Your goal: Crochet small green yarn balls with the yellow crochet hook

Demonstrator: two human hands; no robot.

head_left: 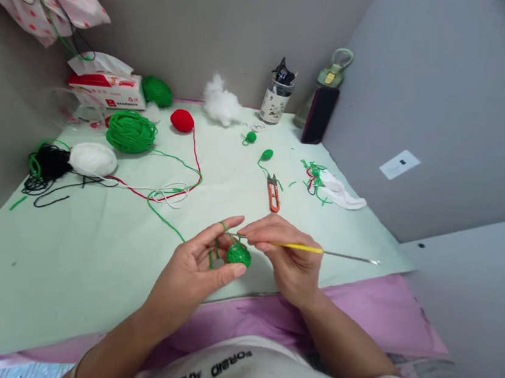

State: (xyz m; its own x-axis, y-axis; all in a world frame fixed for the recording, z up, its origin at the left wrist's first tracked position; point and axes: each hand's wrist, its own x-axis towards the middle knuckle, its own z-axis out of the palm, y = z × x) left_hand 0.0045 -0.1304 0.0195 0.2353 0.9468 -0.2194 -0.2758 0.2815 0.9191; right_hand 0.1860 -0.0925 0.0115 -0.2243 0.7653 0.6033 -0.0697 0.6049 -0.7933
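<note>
Between the thumb and fingers of my left hand (199, 263) is a small round green crochet piece (238, 256). Green yarn runs over its raised index finger and between the other fingers, trailing back across the table. My right hand (288, 252) is closed around a crochet hook (303, 248) with a yellow grip, held like a pen. The hook's working tip is at the yarn just above the piece; its other metal end points to the lower right. Orange-handled thread snips (273, 194) lie beyond my right hand.
Green yarn (131, 132), white yarn (93, 159), black yarn (52, 162) and red yarn (182, 121) lie at the back left by a tissue box (114, 91). Stuffing (221, 102), a pen cup (277, 101) and a phone (319, 115) stand behind. Small green crochet pieces (267, 154) and yarn scraps (315, 175) lie right.
</note>
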